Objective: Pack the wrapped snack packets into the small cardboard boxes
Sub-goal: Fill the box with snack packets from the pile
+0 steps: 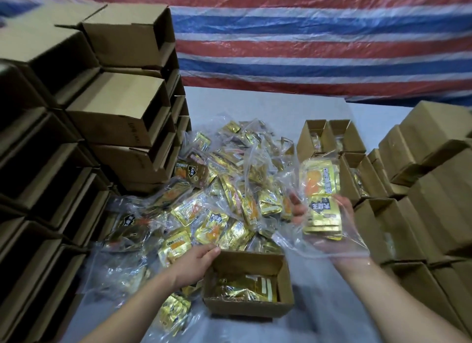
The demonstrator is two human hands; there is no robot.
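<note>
Nearest to the camera stands the open small box (pixel 249 284), w/ some gold packets already lying flat on its bottom. The left hand (pixel 196 262) rests on the box's left far corner, fingers bent over the rim, so it steadies the box; it grips the cardboard edge, no packet. The right hand (pixel 324 215) is higher and to the right of the box, a bit farther away, palm up, fingers curled round a wrapped bundle of packets (pixel 320 197) in clear plastic. The bundle's long axis runs away from the person, approx. parallel to the box's short side, and it lies up and right from the box opening, not over it yet. So I judge the right hand must bring it down and to the left, maybe turning it to match the box's long side. Behind the box is the loose pile of packets (pixel 229 189), then filled boxes (pixel 329 138) at right, and stacked empty boxes (pixel 117 107) at left.
</note>
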